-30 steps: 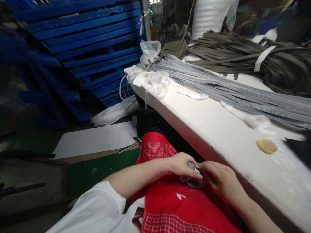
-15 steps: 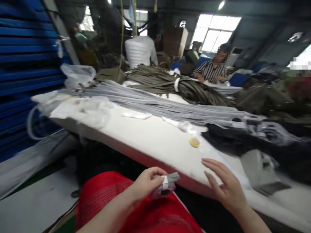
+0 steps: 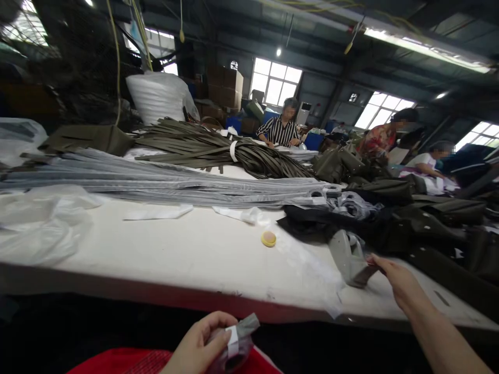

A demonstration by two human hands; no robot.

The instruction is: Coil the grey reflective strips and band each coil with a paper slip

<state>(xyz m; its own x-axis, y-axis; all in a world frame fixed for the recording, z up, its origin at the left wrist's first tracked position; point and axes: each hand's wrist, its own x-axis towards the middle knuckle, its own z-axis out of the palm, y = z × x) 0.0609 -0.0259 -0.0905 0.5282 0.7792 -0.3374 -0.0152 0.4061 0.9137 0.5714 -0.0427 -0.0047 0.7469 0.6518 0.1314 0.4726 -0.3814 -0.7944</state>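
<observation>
My left hand [image 3: 206, 343] is closed around a coiled grey strap [image 3: 247, 324] with a white band about it, low in front of the table edge and above my red clothing. The strap's short grey end sticks out past my fingers. Out on the right, my right hand [image 3: 397, 278] has its fingertips pinched at the right end of a grey tape dispenser [image 3: 345, 259] standing on the white table [image 3: 175, 249]. Whether a piece of tape is between those fingers is too small to tell. A round yellow-rimmed object [image 3: 268, 239] lies left of the dispenser.
Long grey straps [image 3: 175, 182] lie across the table, with coiled grey straps [image 3: 353, 205] at their right end. Behind is a tied olive strap bundle [image 3: 265, 158]. Black cloth [image 3: 312, 223] lies beside the dispenser, clear plastic [image 3: 50, 223] at left. Several people work farther back.
My view has turned right. My right hand has moved from above the table's front edge to the tape dispenser, and its spread fingers have closed there. My left hand still holds the coiled strap.
</observation>
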